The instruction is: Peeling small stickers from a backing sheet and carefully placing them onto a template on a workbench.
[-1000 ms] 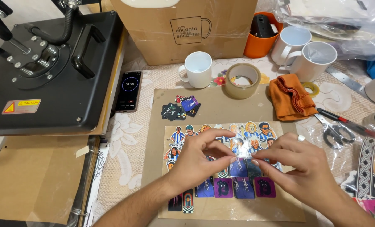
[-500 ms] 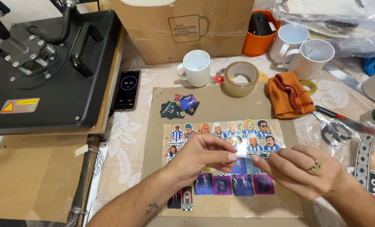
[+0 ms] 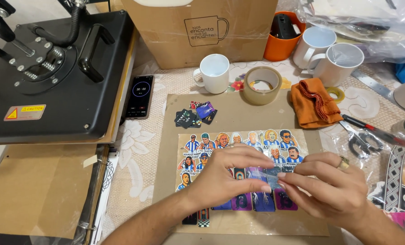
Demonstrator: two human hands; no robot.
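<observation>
My left hand (image 3: 227,179): palm down over the printed sticker sheet (image 3: 239,149), thumb and forefinger pinched on the left end of a thin clear strip (image 3: 269,174).
My right hand (image 3: 332,186): a ring on one finger, fingertips pinched on the right end of the same strip, so my hands nearly touch.
Clear strip: it looks like tape or film, pulled flat between my fingertips just above the sheet; I cannot tell whether it touches the paper yet.
Sticker sheet: flat on a brown cardboard mat (image 3: 175,181) on the table, cartoon figures in blue and white along the top, dark purple cards in the row under my hands.
Loose cut pieces (image 3: 197,114): a small dark pile on the upper left of the mat, apart from the sheet.
Tape roll (image 3: 262,85): standing just beyond the mat, beside a white mug (image 3: 214,72).
Other things: a black heat press (image 3: 52,72) at left with a phone (image 3: 139,96) beside it, an orange cloth (image 3: 313,102), scissors (image 3: 363,140) at right.
Step, as I judge it: lining the strip up over the lower row.
Next move calls for: keeping it taut and level, lowering it squarely, no creases.
</observation>
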